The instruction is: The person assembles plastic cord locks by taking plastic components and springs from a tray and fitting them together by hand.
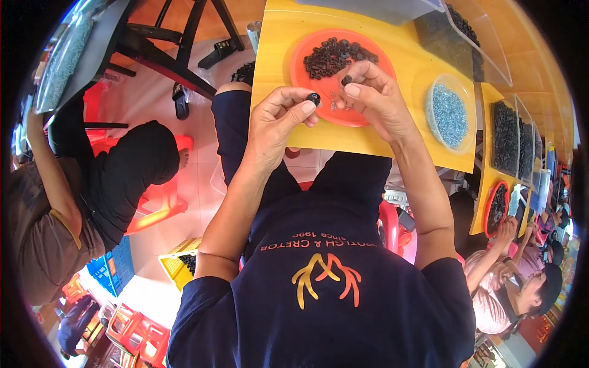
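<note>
My left hand (277, 119) pinches a small black ring-shaped washer (314, 98) between thumb and fingers, just over the near edge of the yellow table (276, 55). My right hand (373, 95) holds another small black washer (346, 80) at its fingertips above an orange round tray (300, 52). A heap of black washers (334, 56) lies in the far half of that tray, with a few tiny silver parts near my fingers. The two hands are close together, fingertips almost touching.
A clear round dish of small blue-grey parts (449, 115) sits right of the tray. Clear bins of dark parts (506, 138) stand farther right. A person in black sits at my left (116, 178); other people work at the right (515, 276). Red and yellow crates (178, 260) are on the floor.
</note>
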Demonstrator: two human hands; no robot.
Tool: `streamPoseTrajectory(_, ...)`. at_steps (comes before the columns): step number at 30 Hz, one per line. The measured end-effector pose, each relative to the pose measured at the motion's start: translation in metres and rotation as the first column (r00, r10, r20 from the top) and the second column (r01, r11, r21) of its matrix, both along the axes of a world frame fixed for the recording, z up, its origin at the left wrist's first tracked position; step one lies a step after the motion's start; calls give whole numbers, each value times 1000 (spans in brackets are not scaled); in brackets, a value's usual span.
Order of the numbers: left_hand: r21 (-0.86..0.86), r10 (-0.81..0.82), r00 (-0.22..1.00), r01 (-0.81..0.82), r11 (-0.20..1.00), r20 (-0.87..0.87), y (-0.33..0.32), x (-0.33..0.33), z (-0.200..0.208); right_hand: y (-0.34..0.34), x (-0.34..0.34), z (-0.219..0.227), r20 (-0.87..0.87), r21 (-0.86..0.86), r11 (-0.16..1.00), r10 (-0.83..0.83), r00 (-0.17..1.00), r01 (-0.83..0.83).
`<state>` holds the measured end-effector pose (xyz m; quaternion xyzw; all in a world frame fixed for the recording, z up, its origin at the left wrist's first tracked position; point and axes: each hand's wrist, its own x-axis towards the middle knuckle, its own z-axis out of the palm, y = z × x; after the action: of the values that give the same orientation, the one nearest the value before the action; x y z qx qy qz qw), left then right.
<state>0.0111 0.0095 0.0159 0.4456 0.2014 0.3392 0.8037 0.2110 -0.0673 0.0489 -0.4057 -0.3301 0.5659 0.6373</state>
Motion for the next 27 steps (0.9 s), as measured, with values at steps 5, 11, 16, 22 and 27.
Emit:
streamPoseTrajectory(5, -38, -36, 998, 37, 999, 41, -5, 5, 3, -1, -8, 7, -164, -3, 999, 50, 985, -51)
streamPoseTrajectory(11, -45, -4, 973, 15, 999, 232, -7, 9, 10, -4, 2, 1, -40, -48, 999, 15, 999, -17)
streamPoseTrajectory(16, 45, -18, 997, 15, 999, 73, -9, 8, 4, -6, -1, 2, 261, -144, 990, 26, 965, 13)
streamPoseTrajectory(22, -42, -11, 999, 13, 999, 43, -9, 11, -2, -7, -8, -7, 458, -87, 989, -66, 887, 118)
streamPoseTrajectory(27, -189, -10, 981, 47, 981, 191, -8, 12, -5, -13, -27, -5, 553, 38, 963, -242, 797, 266)
